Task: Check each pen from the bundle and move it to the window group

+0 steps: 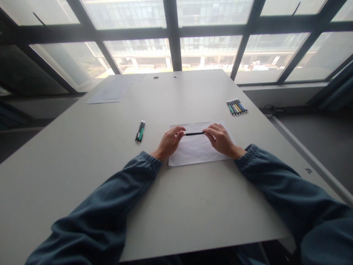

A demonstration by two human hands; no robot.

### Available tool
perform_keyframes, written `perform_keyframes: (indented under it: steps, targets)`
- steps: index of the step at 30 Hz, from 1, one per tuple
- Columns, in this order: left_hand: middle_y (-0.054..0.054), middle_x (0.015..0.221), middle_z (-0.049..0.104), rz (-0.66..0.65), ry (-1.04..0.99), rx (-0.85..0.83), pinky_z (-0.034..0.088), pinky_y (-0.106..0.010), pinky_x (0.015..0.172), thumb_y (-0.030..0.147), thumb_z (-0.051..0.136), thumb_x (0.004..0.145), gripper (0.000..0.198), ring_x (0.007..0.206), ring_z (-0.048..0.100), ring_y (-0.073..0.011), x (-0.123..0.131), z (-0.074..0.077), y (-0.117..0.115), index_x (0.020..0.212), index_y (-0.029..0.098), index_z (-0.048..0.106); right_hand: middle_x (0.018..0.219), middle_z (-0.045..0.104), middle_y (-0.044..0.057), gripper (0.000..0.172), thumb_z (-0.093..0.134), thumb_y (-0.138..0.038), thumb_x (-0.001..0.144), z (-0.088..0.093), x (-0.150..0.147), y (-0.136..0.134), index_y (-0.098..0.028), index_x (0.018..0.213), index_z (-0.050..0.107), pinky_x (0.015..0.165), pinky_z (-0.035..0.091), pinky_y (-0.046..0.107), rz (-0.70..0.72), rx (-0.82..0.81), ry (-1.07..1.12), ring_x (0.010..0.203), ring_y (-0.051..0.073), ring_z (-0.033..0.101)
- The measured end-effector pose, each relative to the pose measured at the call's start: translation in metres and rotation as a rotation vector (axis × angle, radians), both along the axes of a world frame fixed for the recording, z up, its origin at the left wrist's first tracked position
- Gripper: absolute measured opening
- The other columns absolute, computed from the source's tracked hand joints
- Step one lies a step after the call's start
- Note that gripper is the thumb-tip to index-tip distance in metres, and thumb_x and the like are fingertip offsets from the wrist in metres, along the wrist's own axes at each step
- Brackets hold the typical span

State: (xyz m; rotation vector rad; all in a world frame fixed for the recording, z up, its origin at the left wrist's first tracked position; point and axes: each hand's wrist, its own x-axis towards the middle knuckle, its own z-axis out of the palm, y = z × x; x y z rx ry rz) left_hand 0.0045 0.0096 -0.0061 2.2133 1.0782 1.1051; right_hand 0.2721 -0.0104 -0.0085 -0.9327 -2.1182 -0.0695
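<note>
A slim black pen [194,134] is held level between my two hands, above a sheet of white paper [198,152]. My left hand [170,141] pinches its left end between thumb and fingertips. At the other end, the thumb and fingers of my right hand [220,138] close on the pen. Left of the paper lie two pens [140,131] side by side, one black and one with a green barrel. Farther off to the right, several pens [237,107] rest in a neat row, with green, yellow, grey and blue barrels among them.
The white table [176,206] reaches toward large windows [176,51]. More white sheets [111,90] lie at its far left, and a small dark round spot [156,77] marks the far edge. Beyond the right edge runs a pale rail [309,154].
</note>
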Motion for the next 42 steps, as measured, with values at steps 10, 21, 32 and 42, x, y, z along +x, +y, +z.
perform_keyframes:
  steps: [10,21,32,42]
  targets:
    - [-0.001,0.051,0.059,0.090,0.129,-0.076,0.037,-0.025,0.056,0.064,0.030,0.103,0.074,0.051,0.057,-0.0126,0.0002,0.0015,-0.0023,0.059,0.017,0.065,0.090,0.070,0.008,0.022,0.047,-0.027,0.105,0.0016,-0.0005,-0.0010,-0.020,0.102,0.068,0.082,0.044,0.039,0.015,0.013,0.005,0.087,0.023,0.058]
    - [0.002,0.052,0.058,0.066,0.123,0.003,0.035,-0.025,0.057,0.052,0.042,0.104,0.060,0.051,0.053,-0.0109,0.0018,0.0026,-0.0020,0.057,0.017,0.057,0.091,0.070,0.008,0.024,0.047,-0.029,0.105,-0.0017,0.0002,0.0010,-0.021,0.104,0.069,0.083,0.044,0.040,0.022,-0.011,0.002,0.089,0.024,0.058]
    - [-0.001,0.066,0.069,0.019,0.064,0.049,0.045,-0.025,0.065,0.051,0.052,0.101,0.046,0.061,0.060,-0.0131,0.0004,0.0024,-0.0004,0.075,0.018,0.069,0.091,0.070,0.008,0.023,0.047,-0.029,0.105,-0.0017,0.0007,0.0009,-0.021,0.104,0.069,0.083,0.044,0.040,0.005,-0.025,0.017,0.089,0.023,0.059]
    - [-0.004,0.077,0.074,0.048,0.061,0.053,0.050,-0.028,0.069,0.052,0.062,0.095,0.036,0.071,0.064,-0.0160,0.0016,0.0029,-0.0013,0.082,0.019,0.072,0.092,0.070,0.008,0.025,0.045,-0.029,0.105,-0.0027,0.0012,0.0014,-0.022,0.103,0.069,0.083,0.044,0.040,0.000,-0.044,0.024,0.089,0.024,0.059]
